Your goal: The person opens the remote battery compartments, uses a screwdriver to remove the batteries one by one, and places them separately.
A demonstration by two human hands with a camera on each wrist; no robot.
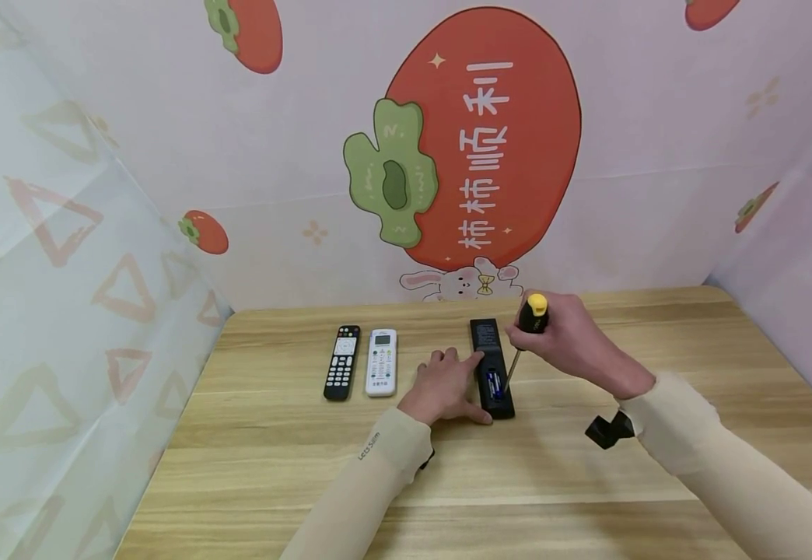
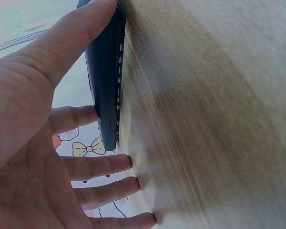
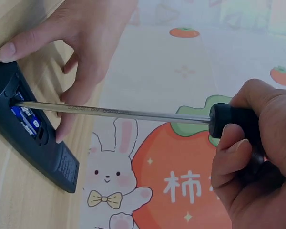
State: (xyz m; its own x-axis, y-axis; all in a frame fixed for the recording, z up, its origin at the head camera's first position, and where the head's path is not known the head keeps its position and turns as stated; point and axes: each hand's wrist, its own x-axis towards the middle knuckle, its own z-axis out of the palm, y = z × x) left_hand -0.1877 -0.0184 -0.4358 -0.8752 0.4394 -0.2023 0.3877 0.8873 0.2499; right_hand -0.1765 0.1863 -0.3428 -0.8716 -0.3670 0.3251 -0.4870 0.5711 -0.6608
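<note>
A black remote control [image 1: 488, 348] lies face down on the table, its battery compartment uncovered. Blue batteries [image 3: 29, 119] sit inside the compartment. My left hand [image 1: 442, 386] steadies the remote from the left, its thumb on the near end and its index fingertip at the side edge. The other left fingers [image 2: 105, 191] extend straight to the tabletop. My right hand [image 1: 565, 340] grips the black and yellow handle of a screwdriver [image 3: 157, 117]. The shaft slants down into the compartment, with the tip at one end of the batteries.
To the left, a black remote with white buttons [image 1: 341, 364] and a white remote with a small screen [image 1: 381, 362] lie face up side by side. The wooden table [image 1: 273, 474] meets a patterned backdrop [image 1: 294, 257] behind the remotes.
</note>
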